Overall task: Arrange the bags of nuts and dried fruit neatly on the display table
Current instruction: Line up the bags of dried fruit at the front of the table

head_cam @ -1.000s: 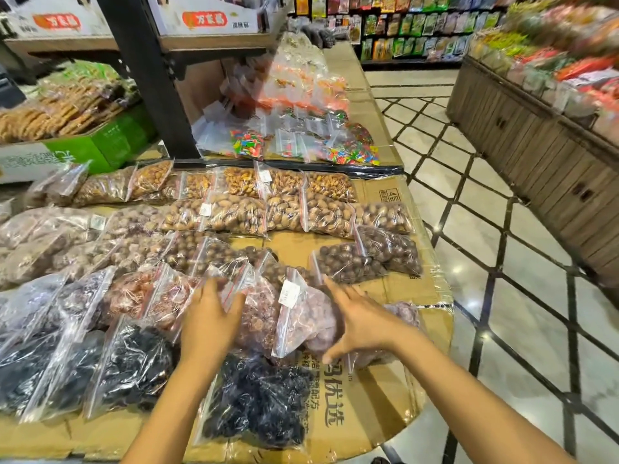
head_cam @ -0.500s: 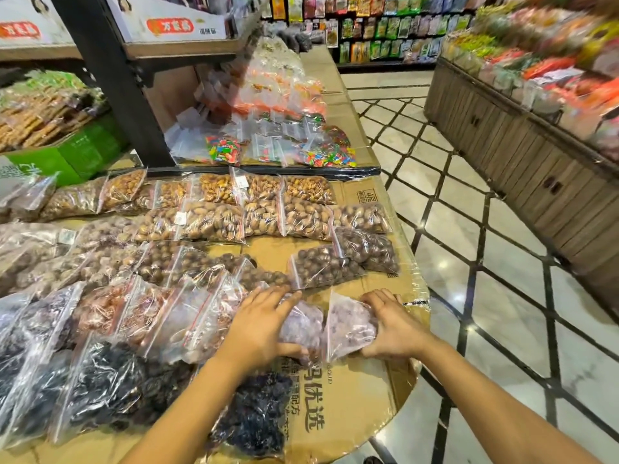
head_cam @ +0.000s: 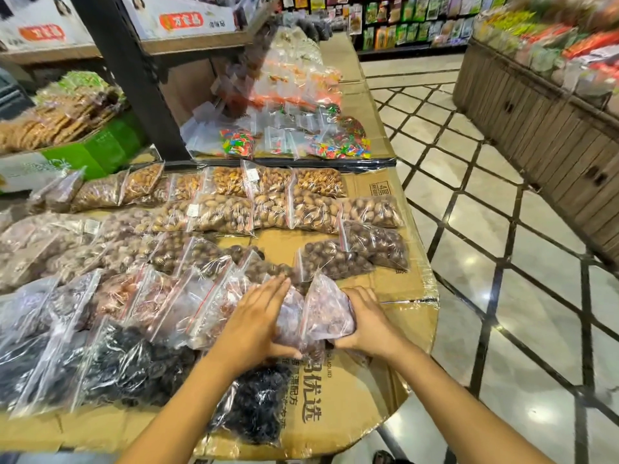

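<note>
Between left hand [head_cam: 254, 324], right hand [head_cam: 370, 324], pinkish bag [head_cam: 330, 311]

Retail food shop, seen along one aisle. Shown by rows of clear bags of nuts and dried fruit [head_cam: 301, 209], some with white labels [head_cam: 193, 210], laid on a cardboard-covered counter [head_cam: 385, 289]; bags of coloured sweets [head_cam: 236, 145] beyond; shelves of packaged snacks [head_cam: 412, 25] at the back; wooden display stand [head_cam: 536, 128] across the tiled floor [head_cam: 502, 229].

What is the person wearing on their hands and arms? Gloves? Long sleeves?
Nothing that shows. The left hand and right hand have no gloves, rings, watch or bracelet. Both forearms are bare down to the picture's edge, so no sleeve is visible.
</note>
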A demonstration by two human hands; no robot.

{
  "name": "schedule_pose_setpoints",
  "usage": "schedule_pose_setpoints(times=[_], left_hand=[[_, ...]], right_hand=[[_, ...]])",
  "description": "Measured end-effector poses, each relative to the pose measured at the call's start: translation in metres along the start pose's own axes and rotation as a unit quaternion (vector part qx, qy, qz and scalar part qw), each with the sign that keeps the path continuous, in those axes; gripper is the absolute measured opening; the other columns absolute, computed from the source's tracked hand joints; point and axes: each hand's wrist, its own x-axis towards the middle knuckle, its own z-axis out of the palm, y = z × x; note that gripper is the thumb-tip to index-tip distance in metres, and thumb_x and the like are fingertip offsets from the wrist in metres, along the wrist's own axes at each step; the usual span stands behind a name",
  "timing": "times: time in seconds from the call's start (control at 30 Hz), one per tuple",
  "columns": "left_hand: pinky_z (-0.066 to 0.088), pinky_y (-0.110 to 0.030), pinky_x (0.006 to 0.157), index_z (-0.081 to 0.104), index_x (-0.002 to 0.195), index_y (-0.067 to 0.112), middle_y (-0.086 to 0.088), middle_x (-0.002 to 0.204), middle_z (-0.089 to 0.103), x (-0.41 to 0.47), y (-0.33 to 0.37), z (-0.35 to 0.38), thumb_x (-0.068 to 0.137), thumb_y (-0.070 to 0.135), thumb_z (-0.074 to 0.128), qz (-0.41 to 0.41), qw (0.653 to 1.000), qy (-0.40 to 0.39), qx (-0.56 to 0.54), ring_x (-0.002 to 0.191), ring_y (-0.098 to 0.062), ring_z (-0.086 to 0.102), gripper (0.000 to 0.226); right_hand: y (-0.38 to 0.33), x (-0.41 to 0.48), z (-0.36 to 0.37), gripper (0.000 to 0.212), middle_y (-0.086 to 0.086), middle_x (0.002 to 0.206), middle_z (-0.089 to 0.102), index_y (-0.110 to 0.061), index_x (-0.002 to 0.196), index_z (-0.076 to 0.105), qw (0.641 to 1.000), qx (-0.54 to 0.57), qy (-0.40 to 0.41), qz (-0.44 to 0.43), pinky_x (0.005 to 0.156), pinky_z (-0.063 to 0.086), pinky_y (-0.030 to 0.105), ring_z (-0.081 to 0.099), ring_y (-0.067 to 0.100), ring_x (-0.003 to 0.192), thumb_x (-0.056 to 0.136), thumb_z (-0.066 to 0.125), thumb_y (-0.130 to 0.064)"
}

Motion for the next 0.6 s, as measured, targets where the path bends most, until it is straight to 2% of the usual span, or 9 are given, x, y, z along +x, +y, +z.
schedule_pose_setpoints(times=[0.07, 0.13, 0.17, 0.27, 0.3, 0.37, 0.43, 0.5, 0.6], left_hand=[[-0.005, -0.035, 0.117, -0.011, 0.147, 0.025, 0.003, 0.156, -0.012, -0.016, -0.003, 0.0, 0.06, 0.086, 0.046, -0.017, 1.0, 0.017, -0.01, 0.143, -0.013, -0.008, 0.12], [0.01, -0.043, 0.119, 0.001, 0.15, 0.025, -0.001, 0.159, 0.0, -0.039, -0.007, 0.002, 0.065, 0.09, 0.037, -0.045, 0.998, 0.042, -0.027, 0.145, -0.018, 0.003, 0.113], [0.015, -0.045, 0.117, 0.006, 0.151, 0.025, -0.004, 0.159, 0.005, -0.051, -0.011, 0.004, 0.067, 0.089, 0.035, -0.066, 0.995, 0.059, -0.033, 0.145, -0.02, 0.008, 0.11], [0.017, -0.047, 0.114, 0.015, 0.15, 0.02, -0.01, 0.158, 0.014, -0.085, -0.024, 0.011, 0.073, 0.079, 0.04, -0.163, 0.977, 0.128, -0.055, 0.144, -0.025, 0.015, 0.1], [0.02, -0.048, 0.113, 0.021, 0.148, 0.016, -0.014, 0.156, 0.019, -0.096, -0.028, 0.013, 0.074, 0.074, 0.043, -0.197, 0.965, 0.161, -0.058, 0.143, -0.029, 0.018, 0.096], [0.027, -0.051, 0.11, 0.037, 0.138, 0.008, -0.021, 0.148, 0.032, -0.116, -0.033, 0.018, 0.078, 0.062, 0.054, -0.279, 0.928, 0.238, -0.059, 0.138, -0.037, 0.028, 0.083], [0.036, -0.054, 0.103, 0.046, 0.126, 0.001, -0.025, 0.133, 0.045, -0.133, -0.028, 0.025, 0.08, 0.042, 0.07, -0.373, 0.87, 0.31, -0.084, 0.125, -0.039, 0.039, 0.066], [0.039, -0.051, 0.095, 0.051, 0.116, 0.0, -0.022, 0.116, 0.053, -0.146, -0.018, 0.033, 0.076, 0.024, 0.076, -0.433, 0.823, 0.343, -0.135, 0.112, -0.035, 0.044, 0.053], [0.04, -0.045, 0.088, 0.056, 0.107, 0.003, -0.015, 0.104, 0.056, -0.161, -0.011, 0.051, 0.078, 0.035, 0.067, -0.455, 0.808, 0.317, -0.198, 0.103, -0.034, 0.051, 0.045]], right_hand=[[0.002, -0.002, -0.002, 0.11, -0.001, 0.129, 0.037, -0.018, 0.14, 0.029, 0.999, -0.028, -0.02, -0.005, 0.107, 0.033, 0.04, 0.025, 0.008, 0.116, 0.052, 0.075, -0.065], [0.002, -0.009, -0.003, 0.131, -0.001, 0.142, 0.027, -0.021, 0.147, 0.013, 0.999, -0.038, -0.036, -0.006, 0.115, 0.024, 0.04, 0.019, 0.013, 0.131, 0.043, 0.064, -0.082], [0.0, -0.014, -0.002, 0.131, -0.006, 0.145, 0.021, -0.024, 0.147, 0.01, 1.0, -0.021, -0.022, -0.003, 0.116, 0.02, 0.038, 0.015, 0.012, 0.135, 0.042, 0.059, -0.086], [-0.026, -0.033, 0.003, 0.104, -0.022, 0.131, 0.021, -0.036, 0.138, 0.022, 0.995, 0.057, 0.068, -0.051, 0.112, 0.017, 0.022, 0.018, 0.002, 0.128, 0.053, 0.056, -0.084], [-0.035, -0.036, 0.009, 0.092, -0.02, 0.128, 0.026, -0.033, 0.134, 0.029, 0.989, 0.052, 0.097, -0.1, 0.11, 0.019, 0.017, 0.024, 0.001, 0.124, 0.06, 0.055, -0.082], [-0.054, -0.039, 0.026, 0.075, -0.008, 0.123, 0.039, -0.02, 0.125, 0.04, 0.97, 0.028, 0.112, -0.213, 0.106, 0.03, 0.021, 0.034, 0.006, 0.117, 0.073, 0.057, -0.071], [-0.072, -0.04, 0.045, 0.065, 0.001, 0.121, 0.048, -0.013, 0.123, 0.044, 0.953, -0.017, 0.065, -0.295, 0.104, 0.036, 0.028, 0.041, 0.014, 0.114, 0.081, 0.057, -0.061], [-0.089, -0.039, 0.058, 0.07, 0.006, 0.126, 0.05, -0.011, 0.13, 0.042, 0.947, -0.08, -0.014, -0.311, 0.105, 0.038, 0.034, 0.042, 0.019, 0.118, 0.083, 0.054, -0.061], [-0.105, -0.035, 0.069, 0.091, 0.008, 0.138, 0.04, -0.01, 0.143, 0.028, 0.951, -0.128, -0.139, -0.243, 0.113, 0.029, 0.039, 0.033, 0.023, 0.128, 0.078, 0.055, -0.068]])
